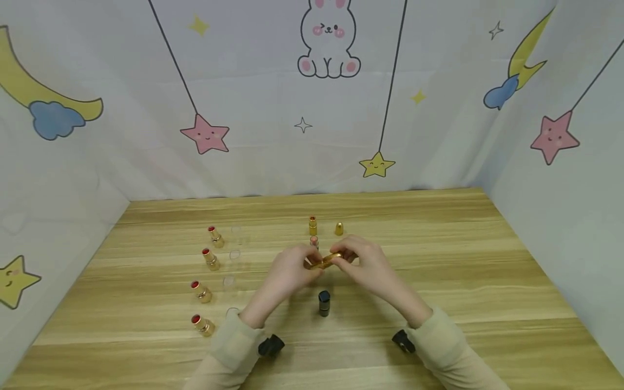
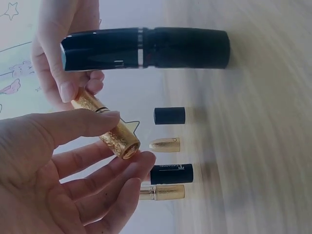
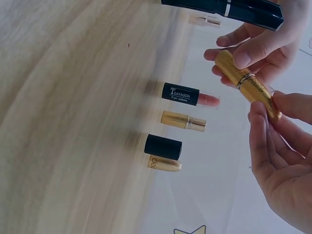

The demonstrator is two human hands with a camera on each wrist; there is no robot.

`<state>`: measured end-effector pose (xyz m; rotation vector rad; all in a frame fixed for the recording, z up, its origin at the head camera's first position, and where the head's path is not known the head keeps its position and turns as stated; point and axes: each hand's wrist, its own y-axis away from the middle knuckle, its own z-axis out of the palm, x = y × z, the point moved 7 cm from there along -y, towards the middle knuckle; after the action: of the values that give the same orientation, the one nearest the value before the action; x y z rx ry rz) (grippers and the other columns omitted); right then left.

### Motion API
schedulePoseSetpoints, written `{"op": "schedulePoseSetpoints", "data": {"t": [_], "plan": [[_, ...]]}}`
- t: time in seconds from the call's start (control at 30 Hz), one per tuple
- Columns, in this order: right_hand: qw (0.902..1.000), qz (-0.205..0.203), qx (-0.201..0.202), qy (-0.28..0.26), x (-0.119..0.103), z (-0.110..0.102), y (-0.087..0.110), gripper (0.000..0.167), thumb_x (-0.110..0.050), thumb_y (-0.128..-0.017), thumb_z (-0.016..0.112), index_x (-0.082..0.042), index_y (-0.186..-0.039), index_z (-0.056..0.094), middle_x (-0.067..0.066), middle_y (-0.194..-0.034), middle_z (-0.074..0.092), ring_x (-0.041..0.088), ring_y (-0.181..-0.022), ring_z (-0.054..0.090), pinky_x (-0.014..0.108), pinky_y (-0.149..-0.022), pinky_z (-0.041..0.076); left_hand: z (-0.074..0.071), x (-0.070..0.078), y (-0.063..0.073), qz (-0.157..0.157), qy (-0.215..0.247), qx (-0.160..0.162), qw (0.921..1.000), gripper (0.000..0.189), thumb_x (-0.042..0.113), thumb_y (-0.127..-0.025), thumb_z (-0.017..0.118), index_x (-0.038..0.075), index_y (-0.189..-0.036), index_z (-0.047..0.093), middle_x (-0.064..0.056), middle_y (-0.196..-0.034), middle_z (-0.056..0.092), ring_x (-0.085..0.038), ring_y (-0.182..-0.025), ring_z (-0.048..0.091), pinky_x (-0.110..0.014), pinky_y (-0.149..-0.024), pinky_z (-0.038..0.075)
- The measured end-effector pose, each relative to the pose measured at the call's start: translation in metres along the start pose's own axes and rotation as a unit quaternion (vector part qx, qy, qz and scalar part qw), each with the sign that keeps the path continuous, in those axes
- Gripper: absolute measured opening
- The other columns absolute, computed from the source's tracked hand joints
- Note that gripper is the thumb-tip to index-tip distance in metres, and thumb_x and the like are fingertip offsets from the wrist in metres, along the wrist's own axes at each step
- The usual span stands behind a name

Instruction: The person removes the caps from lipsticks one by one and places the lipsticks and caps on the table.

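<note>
Above the tabletop, a gold lipstick tube [image 1: 325, 261] with a textured surface tilts between both hands. My left hand [image 1: 294, 265] pinches its base end between thumb and fingers, while my right hand [image 1: 363, 260] pinches the other end, the cap. A narrow silver band [image 3: 245, 80] shows where cap and base meet. Just nearer to me stands a black capped lipstick [image 1: 324, 303]. Beyond the hands are an uncapped black lipstick [image 3: 180, 94] with a pink bullet, an uncapped gold lipstick [image 1: 312, 226], a gold cap [image 1: 339, 228] and a black cap [image 2: 169, 115], all upright.
To the left, several gold lipsticks [image 1: 211, 259] with red tops stand in a column, with clear caps [image 1: 235, 254] beside them. The wood-grain table [image 1: 463, 271] ends at a printed white curtain [image 1: 263, 108] at the back and sides.
</note>
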<state>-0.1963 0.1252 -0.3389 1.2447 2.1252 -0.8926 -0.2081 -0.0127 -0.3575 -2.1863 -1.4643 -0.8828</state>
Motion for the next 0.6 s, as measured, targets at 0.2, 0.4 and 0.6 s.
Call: {"op": "schedulePoseSetpoints", "data": {"t": [0.2,0.4,0.6], "plan": [[0.999,0.024,0.002,-0.039,0.005,-0.004,0.004,0.014,-0.012,-0.087,0.07,-0.01,-0.101,0.07,0.001,-0.098,0.07,0.009,-0.081,0.065,0.023,-0.074,0.054,-0.006,0.004,0.003,0.015,-0.01,0.014,0.9997,0.012,0.015,-0.081,0.076,0.01,-0.09,0.071,-0.006,-0.094,0.07,-0.018,-0.08,0.068,-0.028,-0.067,0.054],[0.9949,0.05,0.004,-0.087,0.013,-0.006,0.005,0.017,-0.014,-0.088,0.069,-0.009,-0.104,0.07,0.004,-0.099,0.071,0.012,-0.083,0.065,0.027,-0.075,0.055,-0.012,0.007,0.006,0.013,-0.007,0.026,0.9995,0.011,0.017,-0.082,0.076,0.013,-0.09,0.071,-0.001,-0.093,0.069,-0.015,-0.08,0.066,-0.027,-0.067,0.053],[0.9902,0.068,0.0,-0.122,0.017,-0.007,0.006,0.019,-0.017,-0.089,0.068,-0.012,-0.107,0.069,0.006,-0.102,0.071,0.012,-0.085,0.065,0.029,-0.076,0.054,-0.017,0.009,0.008,0.013,-0.008,0.035,0.9993,0.012,0.019,-0.082,0.076,0.015,-0.091,0.071,0.0,-0.092,0.07,-0.012,-0.078,0.065,-0.026,-0.065,0.052]]}}
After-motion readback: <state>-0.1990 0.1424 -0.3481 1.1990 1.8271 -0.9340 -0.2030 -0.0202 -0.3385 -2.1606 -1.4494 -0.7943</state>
